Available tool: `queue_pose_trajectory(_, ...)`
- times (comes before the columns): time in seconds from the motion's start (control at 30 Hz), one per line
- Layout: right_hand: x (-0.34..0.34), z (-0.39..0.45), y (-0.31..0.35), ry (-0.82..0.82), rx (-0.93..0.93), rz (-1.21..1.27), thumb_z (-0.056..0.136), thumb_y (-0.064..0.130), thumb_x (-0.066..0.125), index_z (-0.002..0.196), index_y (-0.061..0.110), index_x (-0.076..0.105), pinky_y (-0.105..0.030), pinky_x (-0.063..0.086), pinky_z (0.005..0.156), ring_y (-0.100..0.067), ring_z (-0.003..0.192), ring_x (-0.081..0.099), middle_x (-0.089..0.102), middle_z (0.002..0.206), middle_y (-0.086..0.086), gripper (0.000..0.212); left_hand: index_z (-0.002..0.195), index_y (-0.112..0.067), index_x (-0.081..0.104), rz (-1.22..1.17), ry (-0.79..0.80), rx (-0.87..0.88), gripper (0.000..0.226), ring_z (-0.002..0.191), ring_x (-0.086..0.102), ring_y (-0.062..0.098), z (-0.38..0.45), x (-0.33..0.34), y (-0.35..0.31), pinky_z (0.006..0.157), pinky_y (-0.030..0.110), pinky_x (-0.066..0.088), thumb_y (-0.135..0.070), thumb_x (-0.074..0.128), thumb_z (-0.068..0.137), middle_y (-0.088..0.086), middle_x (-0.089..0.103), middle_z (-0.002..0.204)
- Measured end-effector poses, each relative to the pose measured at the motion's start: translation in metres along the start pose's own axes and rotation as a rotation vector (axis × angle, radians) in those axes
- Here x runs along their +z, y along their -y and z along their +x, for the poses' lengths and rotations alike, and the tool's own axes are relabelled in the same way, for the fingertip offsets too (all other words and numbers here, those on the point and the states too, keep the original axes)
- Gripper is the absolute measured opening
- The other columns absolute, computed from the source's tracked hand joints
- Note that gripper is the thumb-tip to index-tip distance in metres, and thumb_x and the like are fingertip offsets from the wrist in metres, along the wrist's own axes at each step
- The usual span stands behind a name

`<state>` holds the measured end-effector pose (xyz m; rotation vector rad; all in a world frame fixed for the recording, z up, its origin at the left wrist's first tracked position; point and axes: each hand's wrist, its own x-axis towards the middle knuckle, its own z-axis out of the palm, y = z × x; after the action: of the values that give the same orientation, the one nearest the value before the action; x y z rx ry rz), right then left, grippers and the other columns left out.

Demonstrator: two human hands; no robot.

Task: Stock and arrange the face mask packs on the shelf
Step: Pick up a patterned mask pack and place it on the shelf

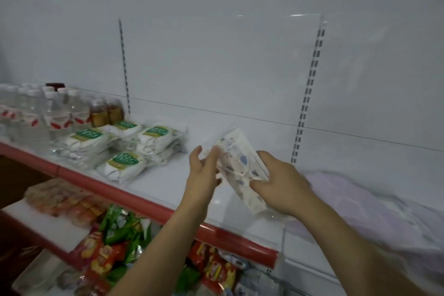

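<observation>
Both hands hold one clear pack of patterned face masks (240, 168) above the white shelf (168, 182), tilted with its far end up. My left hand (204, 173) grips its left edge, and my right hand (281, 182) grips its right side, thumb on the front. To the left on the shelf lie several white mask packs with green N95 labels (125, 163), stacked in loose piles. A pile of pale purple mask packs (374, 204) lies to the right, beyond a clear divider.
Water bottles (36, 113) and small amber bottles (105, 110) stand at the shelf's far left. A red price rail (134, 197) edges the shelf front. Snack bags (113, 243) fill the lower shelves. Slotted uprights (307, 94) run up the white back wall.
</observation>
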<state>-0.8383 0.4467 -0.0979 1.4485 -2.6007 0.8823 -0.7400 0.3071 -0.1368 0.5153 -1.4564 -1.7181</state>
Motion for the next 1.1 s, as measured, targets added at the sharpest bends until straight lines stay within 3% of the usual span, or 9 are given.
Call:
queue_pose_trajectory(0.07,0.017,0.018,0.019,0.022,-0.046,-0.063,0.086,0.025,0.058,0.120,0.034,0.052,-0.035,0.054,0.067,-0.019,0.077,0.062,0.066,0.091,0.005,0.035,0.152,-0.037,0.029,0.117,-0.072,0.045,0.083,0.129,0.053,0.018,0.016,-0.038,-0.007,0.111,0.047,0.043,-0.077,0.051,0.082,-0.009,0.049,0.144)
queue_pose_trajectory(0.13,0.034,0.035,0.034,0.058,-0.068,-0.115,0.086,0.023,0.056,0.123,0.032,0.052,-0.037,0.055,0.068,-0.021,0.079,0.062,0.066,0.093,0.003,0.039,0.148,-0.033,0.039,0.196,-0.057,0.078,0.080,0.130,0.050,0.012,0.030,-0.067,-0.011,0.112,0.042,0.040,-0.079,0.049,0.082,-0.012,0.050,0.144)
queue_pose_trajectory(0.27,0.075,0.056,0.037,0.159,-0.085,-0.202,0.086,0.028,0.056,0.127,0.034,0.048,-0.040,0.055,0.075,-0.022,0.088,0.062,0.065,0.100,0.003,0.042,0.108,-0.029,0.061,0.387,-0.008,0.074,0.030,0.093,0.058,-0.001,0.051,-0.088,0.000,0.081,0.027,0.043,-0.055,0.050,0.098,-0.020,0.062,0.098)
queue_pose_trajectory(0.37,0.087,0.061,0.030,0.193,-0.045,-0.219,0.087,0.046,0.060,0.135,0.039,0.045,-0.037,0.055,0.081,-0.016,0.094,0.063,0.066,0.117,0.007,0.050,0.078,-0.022,0.064,0.400,-0.053,0.011,0.027,0.074,0.066,0.016,0.069,-0.094,0.024,0.068,0.030,0.045,-0.043,0.061,0.095,-0.012,0.061,0.069)
queue_pose_trajectory(0.5,0.085,0.058,0.007,0.133,0.036,-0.104,0.082,0.057,0.067,0.122,0.043,0.055,-0.025,0.053,0.075,-0.005,0.089,0.063,0.067,0.107,0.014,0.045,0.095,-0.007,0.066,0.324,-0.054,-0.059,0.017,0.048,0.062,0.002,0.083,-0.091,0.038,0.055,0.026,0.043,-0.023,0.060,0.096,0.002,0.059,0.075)
queue_pose_trajectory(0.67,0.099,0.080,0.001,-0.021,0.030,0.101,0.082,0.034,0.073,0.098,0.040,0.065,-0.023,0.050,0.064,-0.001,0.074,0.062,0.069,0.085,0.016,0.019,0.082,-0.005,0.060,0.285,-0.108,-0.044,0.044,0.059,0.058,0.016,0.110,-0.074,0.038,0.063,0.032,0.045,-0.047,0.066,0.091,-0.002,0.055,0.063)
queue_pose_trajectory(0.87,0.116,0.094,-0.009,0.000,0.096,0.251,0.085,0.032,0.074,0.135,0.042,0.042,-0.007,0.040,0.072,0.001,0.097,0.055,0.053,0.124,0.017,0.060,0.091,-0.014,0.064,0.349,-0.098,-0.008,0.020,0.072,0.059,0.016,0.143,-0.102,0.050,0.070,0.036,0.052,-0.034,0.067,0.089,-0.008,0.063,0.074)
queue_pose_trajectory(1.0,0.128,0.094,-0.008,-0.066,0.282,0.417,0.088,0.026,0.071,0.127,0.040,0.047,-0.012,0.043,0.058,0.007,0.078,0.056,0.058,0.111,0.015,0.047,0.093,-0.008,0.064,0.373,-0.019,-0.045,0.024,0.072,0.067,0.028,0.151,-0.103,0.058,0.067,0.034,0.050,-0.032,0.062,0.092,-0.005,0.063,0.065)
queue_pose_trajectory(1.1,0.140,0.104,0.008,-0.109,0.288,0.433,0.092,0.018,0.066,0.118,0.035,0.049,-0.012,0.042,0.048,0.001,0.064,0.060,0.066,0.095,0.014,0.035,0.088,-0.014,0.065,0.389,-0.004,-0.017,0.025,0.065,0.069,0.018,0.159,-0.099,0.056,0.078,0.042,0.055,-0.038,0.062,0.093,-0.005,0.067,0.057)
